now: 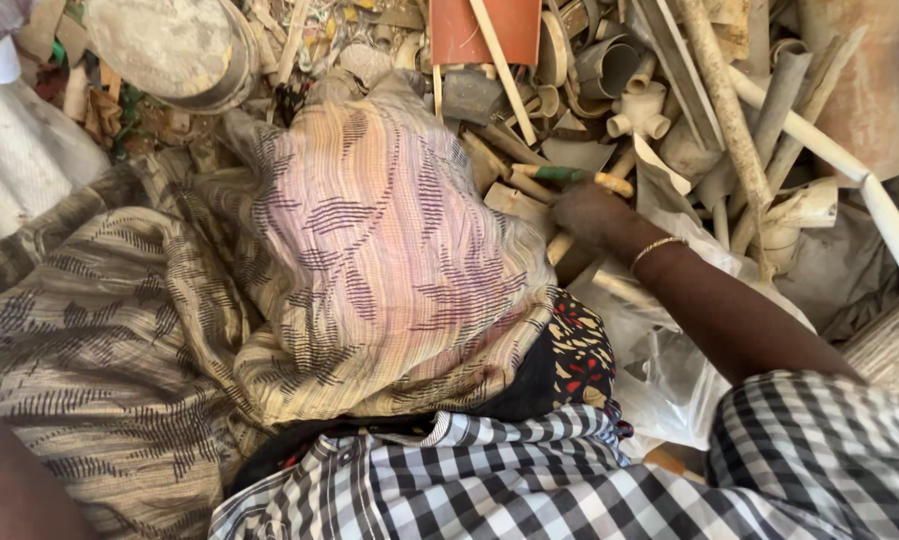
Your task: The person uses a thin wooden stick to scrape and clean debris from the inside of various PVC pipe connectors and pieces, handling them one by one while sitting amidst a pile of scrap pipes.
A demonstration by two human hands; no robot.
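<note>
Right hand [588, 215] mid-frame, closed among broken pipe scraps [570, 175]; left hand out of view; jagged edges could cut.

Striped cloth [370, 250] over lap, orange pipe piece [470, 30] up top, white tee fitting [642, 110] – amid pipe scraps.

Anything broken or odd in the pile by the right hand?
Yes: the right hand reaches into a heap of split, dusty pipe offcuts. A long white pipe lies slanted across them. The left hand is out of sight.
</note>
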